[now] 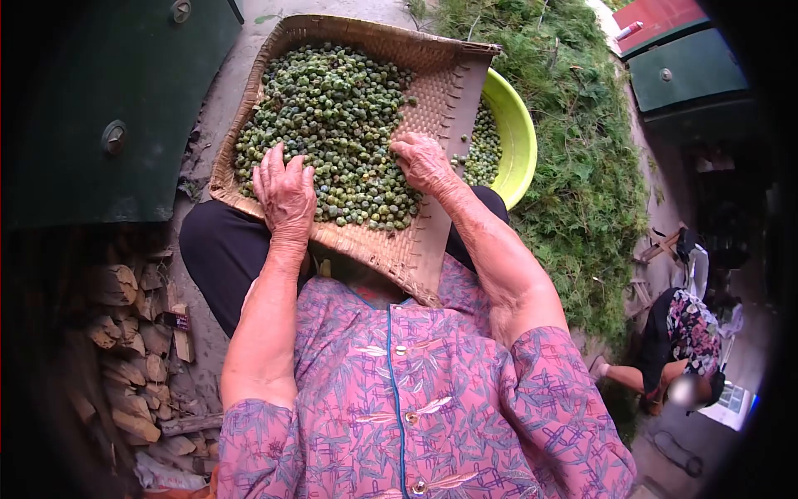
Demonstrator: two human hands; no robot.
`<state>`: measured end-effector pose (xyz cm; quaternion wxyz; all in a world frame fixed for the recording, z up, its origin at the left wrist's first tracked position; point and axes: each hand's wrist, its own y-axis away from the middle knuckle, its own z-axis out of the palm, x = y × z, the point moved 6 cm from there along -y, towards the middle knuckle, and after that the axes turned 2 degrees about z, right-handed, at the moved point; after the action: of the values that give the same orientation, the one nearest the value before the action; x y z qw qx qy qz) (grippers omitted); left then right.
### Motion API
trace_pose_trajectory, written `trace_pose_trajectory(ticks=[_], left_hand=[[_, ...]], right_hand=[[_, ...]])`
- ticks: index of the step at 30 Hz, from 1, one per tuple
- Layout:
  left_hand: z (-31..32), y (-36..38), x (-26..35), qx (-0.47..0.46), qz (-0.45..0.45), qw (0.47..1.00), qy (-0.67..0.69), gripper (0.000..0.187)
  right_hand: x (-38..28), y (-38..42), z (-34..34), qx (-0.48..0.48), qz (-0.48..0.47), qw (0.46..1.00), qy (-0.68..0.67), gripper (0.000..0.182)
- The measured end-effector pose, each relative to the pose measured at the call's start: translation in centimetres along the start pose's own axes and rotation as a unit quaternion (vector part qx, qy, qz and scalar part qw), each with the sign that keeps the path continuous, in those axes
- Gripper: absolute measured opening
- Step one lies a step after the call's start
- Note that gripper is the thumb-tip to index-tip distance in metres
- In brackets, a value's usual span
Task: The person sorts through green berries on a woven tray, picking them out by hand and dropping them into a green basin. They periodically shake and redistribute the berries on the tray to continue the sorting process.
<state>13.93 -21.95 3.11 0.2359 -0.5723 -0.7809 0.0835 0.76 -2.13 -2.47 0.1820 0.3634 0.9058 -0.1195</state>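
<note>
A woven winnowing basket [436,91] rests across my lap, heaped with small round green fruits [332,108], some of them darker. My left hand [285,191] lies on the near left part of the heap, fingers apart and touching the fruits. At the right side of the heap, my right hand [424,164] has its fingers curled together; what they hold, if anything, is hidden. Under the basket's right edge stands a yellow-green basin [519,137] with more green fruits [484,154] inside. A few fruits sit on the basket's flat edge strip near my right wrist.
Cut leafy branches [573,183] cover the ground to the right. Split firewood [137,366] is stacked at lower left, below a dark green panel [75,108]. Another person [694,333] bends over at far right. A second green panel [686,71] stands at upper right.
</note>
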Motion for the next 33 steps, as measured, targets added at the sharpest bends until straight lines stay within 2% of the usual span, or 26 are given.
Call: trace_pose_trajectory(ticks=[3, 5, 9, 11, 15, 16, 19, 23, 28, 29, 31, 33], left_hand=[[0.0, -0.1, 0.0, -0.004, 0.000, 1.000, -0.006, 0.026], [-0.1, -0.1, 0.0, -0.001, 0.001, 1.000, 0.002, 0.026], [0.0, 0.0, 0.0, 0.004, 0.004, 1.000, 0.004, 0.026], [-0.1, -0.1, 0.1, 0.007, 0.006, 1.000, 0.003, 0.026], [0.0, 0.0, 0.0, 0.009, 0.008, 1.000, 0.003, 0.025], [0.0, 0.0, -0.1, 0.008, 0.008, 1.000, 0.001, 0.025], [-0.1, -0.1, -0.1, 0.009, 0.007, 1.000, 0.011, 0.024], [0.0, 0.0, 0.1, 0.005, 0.007, 1.000, 0.013, 0.024], [-0.2, -0.1, 0.0, 0.002, 0.003, 1.000, 0.011, 0.024], [-0.1, -0.1, 0.0, 0.004, 0.005, 1.000, 0.008, 0.024], [-0.1, -0.1, 0.1, 0.006, 0.007, 1.000, 0.006, 0.024], [-0.2, -0.1, 0.1, 0.003, 0.006, 1.000, 0.006, 0.024]], right_hand=[[1.0, 1.5, -1.4, -0.002, -0.009, 1.000, 0.025, 0.018], [2.4, 3.0, -2.9, 0.002, 0.003, 0.996, 0.092, 0.014], [4.4, 4.5, -5.8, 0.029, 0.055, 0.996, 0.070, 0.016], [3.8, 4.5, -6.7, 0.070, 0.032, 0.996, 0.036, 0.018], [0.7, 4.4, -4.0, 0.021, -0.082, 0.995, 0.050, 0.033], [0.3, 4.6, -3.3, -0.016, -0.082, 0.996, 0.034, 0.038], [0.5, 5.8, -3.1, -0.032, -0.065, 0.997, 0.008, 0.039], [2.2, 6.8, -4.8, 0.002, -0.070, 0.997, 0.039, 0.037], [7.2, 8.0, -6.8, 0.107, -0.013, 0.992, 0.066, 0.014], [7.0, 7.9, -7.1, 0.106, -0.014, 0.992, 0.066, 0.014], [8.4, 7.9, -7.7, 0.085, 0.170, 0.956, 0.223, 0.013], [8.0, 6.8, -7.2, 0.108, 0.178, 0.961, 0.184, 0.015]])
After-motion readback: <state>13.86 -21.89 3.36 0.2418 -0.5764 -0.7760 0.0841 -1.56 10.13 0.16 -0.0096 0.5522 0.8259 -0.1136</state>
